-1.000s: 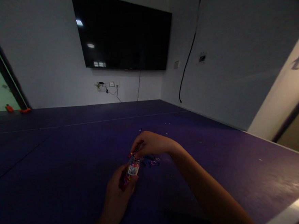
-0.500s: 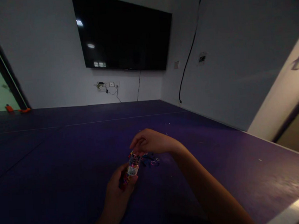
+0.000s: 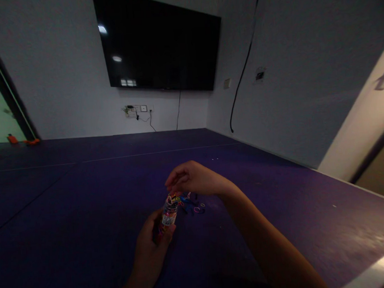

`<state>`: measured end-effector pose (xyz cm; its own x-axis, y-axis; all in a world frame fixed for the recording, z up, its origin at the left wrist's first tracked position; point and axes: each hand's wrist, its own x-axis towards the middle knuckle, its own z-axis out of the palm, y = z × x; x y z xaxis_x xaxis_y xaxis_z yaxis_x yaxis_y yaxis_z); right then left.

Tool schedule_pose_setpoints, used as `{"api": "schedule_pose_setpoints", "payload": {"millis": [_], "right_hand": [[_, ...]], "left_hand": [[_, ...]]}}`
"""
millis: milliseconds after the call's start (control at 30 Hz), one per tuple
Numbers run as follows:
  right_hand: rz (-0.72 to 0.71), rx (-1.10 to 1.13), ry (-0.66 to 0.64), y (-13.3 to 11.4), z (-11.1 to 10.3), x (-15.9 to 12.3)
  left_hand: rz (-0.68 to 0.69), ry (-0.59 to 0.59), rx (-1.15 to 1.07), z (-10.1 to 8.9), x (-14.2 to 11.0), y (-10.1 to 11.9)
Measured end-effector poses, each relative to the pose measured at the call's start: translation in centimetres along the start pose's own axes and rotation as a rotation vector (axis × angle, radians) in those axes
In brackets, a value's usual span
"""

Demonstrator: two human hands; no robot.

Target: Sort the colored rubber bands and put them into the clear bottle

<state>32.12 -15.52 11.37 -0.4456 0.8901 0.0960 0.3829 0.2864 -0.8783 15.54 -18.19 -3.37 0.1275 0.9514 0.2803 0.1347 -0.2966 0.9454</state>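
Observation:
My left hand (image 3: 151,247) grips a small clear bottle (image 3: 168,214) with a white label, packed with colourful little rubber bands. My right hand (image 3: 191,179) hovers just above the bottle's open mouth, fingers pinched together; whether a band is between them I cannot make out. A few bands poke out of the bottle's top. Several loose coloured bands (image 3: 194,204) lie on the dark purple floor mat (image 3: 68,214) just behind the bottle, under my right hand.
A large black wall screen (image 3: 159,45) hangs ahead, with sockets and a cable (image 3: 140,109) below it. A black cable runs down the right wall (image 3: 240,83). Small orange objects (image 3: 12,139) sit at the far left by a glass door. A doorway opens at the right.
My right hand has lifted slightly from the bottle's mouth, and the bands at the top show more clearly. My left hand keeps the bottle almost still.

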Motion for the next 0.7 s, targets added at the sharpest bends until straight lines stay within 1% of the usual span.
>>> {"api": "schedule_pose_setpoints", "payload": {"millis": [67, 100, 133, 200, 300, 500, 700], "right_hand": [[-0.046, -0.062, 0.059, 0.1, -0.1, 0.0], [-0.061, -0.098, 0.064, 0.1, -0.2, 0.1], [-0.069, -0.129, 0.049, 0.2, -0.2, 0.1], [-0.064, -0.161, -0.026, 0.4, -0.1, 0.2], [-0.024, -0.143, -0.103, 0.5, 0.2, 0.3], [-0.046, -0.089, -0.055, 0.4, 0.8, 0.3], [-0.039, -0.041, -0.116, 0.5, 1.1, 0.2]], "left_hand": [[-0.007, 0.011, -0.003, 0.0, -0.1, 0.0], [-0.009, 0.014, -0.001, 0.0, -0.1, 0.1], [-0.007, 0.016, 0.0, 0.0, -0.1, 0.1], [0.005, 0.022, 0.0, 0.0, -0.2, 0.1], [0.029, 0.048, 0.0, 0.0, -0.1, 0.0], [0.053, 0.057, -0.006, 0.1, -0.1, 0.0], [0.036, 0.068, 0.001, 0.2, -0.1, 0.5]]}}
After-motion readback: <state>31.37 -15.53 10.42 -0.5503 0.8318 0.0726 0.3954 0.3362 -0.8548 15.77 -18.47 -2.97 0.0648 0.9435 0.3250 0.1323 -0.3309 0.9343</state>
